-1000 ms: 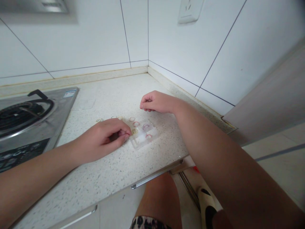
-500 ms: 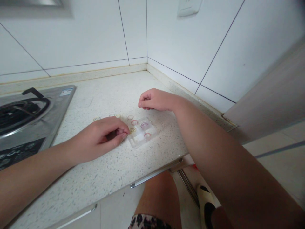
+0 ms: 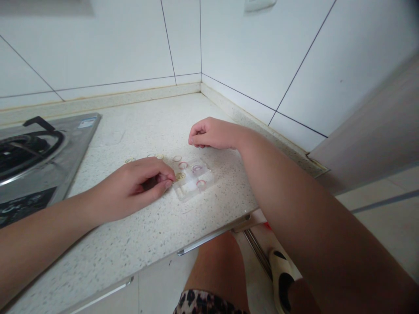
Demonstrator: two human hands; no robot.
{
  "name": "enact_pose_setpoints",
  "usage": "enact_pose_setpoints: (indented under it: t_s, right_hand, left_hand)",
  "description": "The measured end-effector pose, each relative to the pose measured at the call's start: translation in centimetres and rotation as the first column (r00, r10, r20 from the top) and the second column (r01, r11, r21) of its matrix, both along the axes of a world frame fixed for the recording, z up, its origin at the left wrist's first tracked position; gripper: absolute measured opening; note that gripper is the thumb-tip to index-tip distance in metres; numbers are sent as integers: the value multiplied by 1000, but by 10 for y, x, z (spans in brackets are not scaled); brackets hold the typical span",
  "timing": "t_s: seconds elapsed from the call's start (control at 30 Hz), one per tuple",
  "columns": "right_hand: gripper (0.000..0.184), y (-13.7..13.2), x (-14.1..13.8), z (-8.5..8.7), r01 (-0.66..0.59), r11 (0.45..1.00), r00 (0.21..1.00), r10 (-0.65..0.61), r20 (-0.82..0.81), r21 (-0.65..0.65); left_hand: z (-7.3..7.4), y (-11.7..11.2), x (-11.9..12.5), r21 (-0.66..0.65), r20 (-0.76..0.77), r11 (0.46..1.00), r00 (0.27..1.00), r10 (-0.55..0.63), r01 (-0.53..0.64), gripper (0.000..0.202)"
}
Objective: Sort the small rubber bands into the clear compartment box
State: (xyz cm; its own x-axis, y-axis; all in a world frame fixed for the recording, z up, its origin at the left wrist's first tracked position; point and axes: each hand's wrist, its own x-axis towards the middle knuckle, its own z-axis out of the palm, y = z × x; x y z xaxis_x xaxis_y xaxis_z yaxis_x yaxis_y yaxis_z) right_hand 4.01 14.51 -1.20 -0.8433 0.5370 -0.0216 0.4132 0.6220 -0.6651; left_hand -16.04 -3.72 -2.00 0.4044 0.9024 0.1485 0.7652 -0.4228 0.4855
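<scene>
A small clear plastic compartment box [image 3: 186,195] lies on the speckled countertop [image 3: 131,244]. Yellow bands [image 3: 180,176], a purple band [image 3: 197,168] and red bands [image 3: 200,183] show in or on it; they look like small elastic bands. My left hand [image 3: 144,183] rests beside the box, thumb and forefinger pinched at its left edge. Behind the box, my right hand [image 3: 211,133] hovers just over the counter with curled, closed fingers; whatever they hold, if anything, is hidden. More loose thin bands [image 3: 177,158] lie behind the box and past my left hand.
At the left a gas hob [image 3: 78,144] with a black pan support is set into the counter. White tiled walls [image 3: 131,43] meet in the corner behind. A drawer handle [image 3: 209,241] runs below the front edge, above my leg [image 3: 219,266].
The view has shifted slightly, so everything sits a little higher and further left. Both hands keep nearly the same pose and place relative to the box.
</scene>
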Motion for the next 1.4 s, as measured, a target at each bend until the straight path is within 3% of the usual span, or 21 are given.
enact_pose_setpoints:
  t_s: [0.73, 0.97, 1.4]
  right_hand:
    - [26, 3, 1, -3, -21, 1000, 1000, 21, 2, 11]
    - [25, 0, 2, 0, -19, 1000, 1000, 19, 9, 16]
    - [25, 1, 0, -1, -27, 999, 999, 26, 19, 21]
  left_hand:
    - [-3, 2, -2, 62, 3, 998, 1000, -23, 23, 10]
    - [5, -1, 4, -35, -21, 999, 1000, 20, -20, 13]
    - [4, 0, 4, -18, -12, 1000, 1000, 11, -12, 13]
